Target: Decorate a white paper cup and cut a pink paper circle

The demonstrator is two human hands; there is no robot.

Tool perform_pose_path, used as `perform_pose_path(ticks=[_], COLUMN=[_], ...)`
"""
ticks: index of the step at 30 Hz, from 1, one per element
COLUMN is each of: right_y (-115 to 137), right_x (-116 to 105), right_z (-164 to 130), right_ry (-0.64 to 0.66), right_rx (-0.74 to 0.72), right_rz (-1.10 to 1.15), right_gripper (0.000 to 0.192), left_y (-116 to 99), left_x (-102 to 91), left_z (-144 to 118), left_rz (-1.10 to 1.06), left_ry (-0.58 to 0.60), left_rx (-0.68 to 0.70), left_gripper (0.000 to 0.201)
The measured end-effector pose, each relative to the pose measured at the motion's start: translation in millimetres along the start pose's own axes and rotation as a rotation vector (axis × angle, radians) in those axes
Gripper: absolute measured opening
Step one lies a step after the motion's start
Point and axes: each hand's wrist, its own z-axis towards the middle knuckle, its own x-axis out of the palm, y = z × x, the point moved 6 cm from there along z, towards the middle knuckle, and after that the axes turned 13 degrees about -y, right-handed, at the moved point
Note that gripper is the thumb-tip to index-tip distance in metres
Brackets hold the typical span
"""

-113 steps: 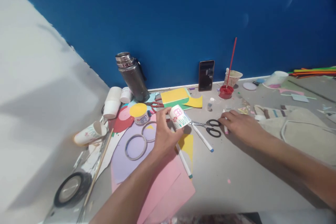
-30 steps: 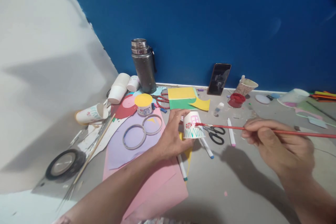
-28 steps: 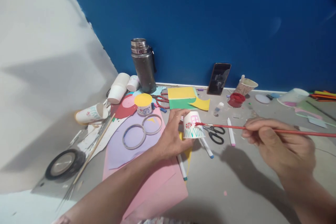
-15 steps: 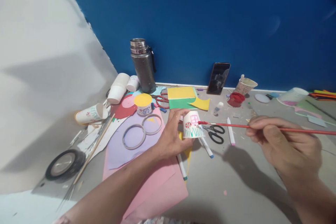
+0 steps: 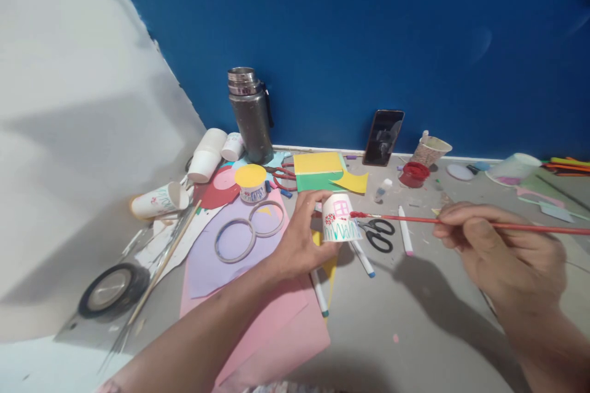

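Observation:
My left hand point(image 5: 302, 236) grips a small white paper cup point(image 5: 340, 228), upside down and drawn with a pink window, red dots and teal strokes. Between the thumb and fingers of my right hand point(image 5: 504, 252) lies a long red paintbrush point(image 5: 415, 218). Its red-loaded bristles are right at the cup's right side; whether they touch it I cannot tell. Behind the cup lie black-handled scissors point(image 5: 380, 236). An open pot of red paint point(image 5: 414, 175) stands farther back. Markers lie close by, one with a pink end point(image 5: 405, 231) and one with a blue end point(image 5: 364, 259).
A steel flask point(image 5: 251, 116) and a phone point(image 5: 384, 137) stand against the blue wall. At left are white cups point(image 5: 206, 163), a roll of black tape point(image 5: 113, 290) and a wooden stick point(image 5: 168, 258). Two tape rings point(image 5: 235, 241) rest on purple paper point(image 5: 207, 276).
The cup has turned slightly in my left hand, and its drawing has shifted a little. The brush tip has moved slightly right. Other things stay in place.

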Motion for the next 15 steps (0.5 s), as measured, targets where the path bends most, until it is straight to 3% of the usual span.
perform_pose_path(ticks=[8,15], right_y=[6,12], right_x=[10,8], right_z=[-2,4], right_ry=[0.079,0.057], right_rx=[-0.035,-0.102], right_rz=[0.072,0.118], right_gripper=[0.015,0.014], left_y=[2,4], left_x=[1.7,1.3], left_z=[0,-1], left_rz=[-0.051,-0.069], left_ry=[-0.004,0.008], left_rx=[0.015,-0.018], left_gripper=[0.069,0.068])
